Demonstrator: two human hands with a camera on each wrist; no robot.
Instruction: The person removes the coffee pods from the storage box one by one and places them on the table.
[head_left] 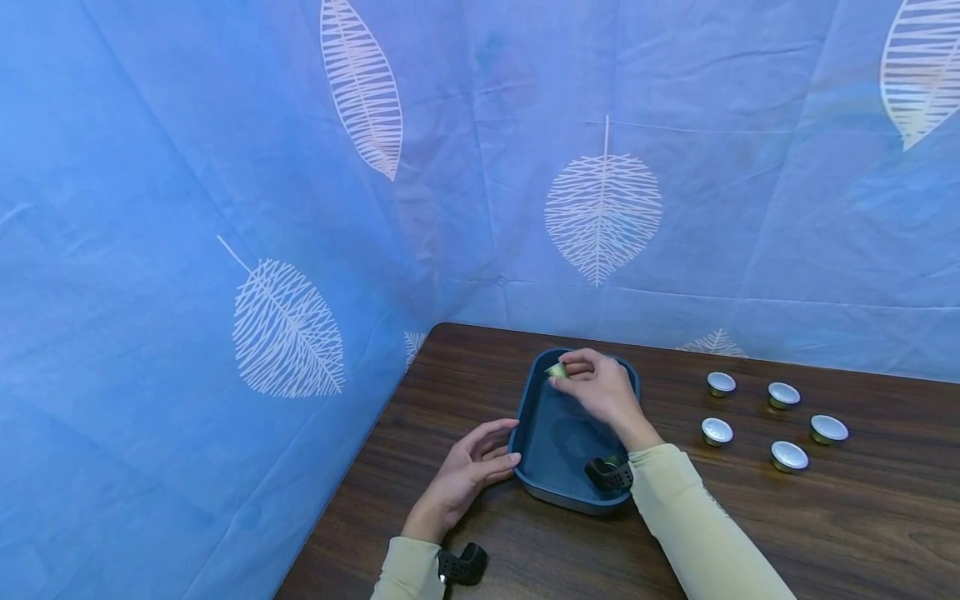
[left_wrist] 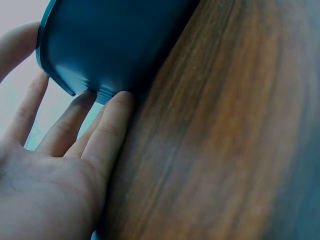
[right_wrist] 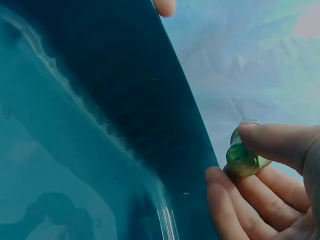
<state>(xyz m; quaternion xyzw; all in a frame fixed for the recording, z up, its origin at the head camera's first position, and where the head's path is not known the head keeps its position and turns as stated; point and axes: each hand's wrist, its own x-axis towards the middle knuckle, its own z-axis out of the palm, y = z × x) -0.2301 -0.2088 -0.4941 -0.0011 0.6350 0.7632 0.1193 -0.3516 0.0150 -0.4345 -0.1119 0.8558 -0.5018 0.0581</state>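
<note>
My right hand point(head_left: 600, 390) is over the far end of a dark blue rectangular tray point(head_left: 551, 442). Between its thumb and fingers it pinches a small green cup point(right_wrist: 242, 157), whose pale lid is tilted in the head view. Beside the tray's left wall is my left hand point(head_left: 468, 471), its spread fingers touching the wall and rim. The left wrist view has those fingers point(left_wrist: 107, 125) nearly straight against the tray's outside point(left_wrist: 110, 45). Near the right wrist, a bit of green point(head_left: 613, 460) shows inside the tray, mostly hidden by the black wrist camera.
Several similar cups with silvery lids, one of them at the near side point(head_left: 789, 456), stand spread on the dark wooden table point(head_left: 862, 508) to the tray's right. A blue curtain point(head_left: 495, 192) with white leaf prints hangs behind and left of the table.
</note>
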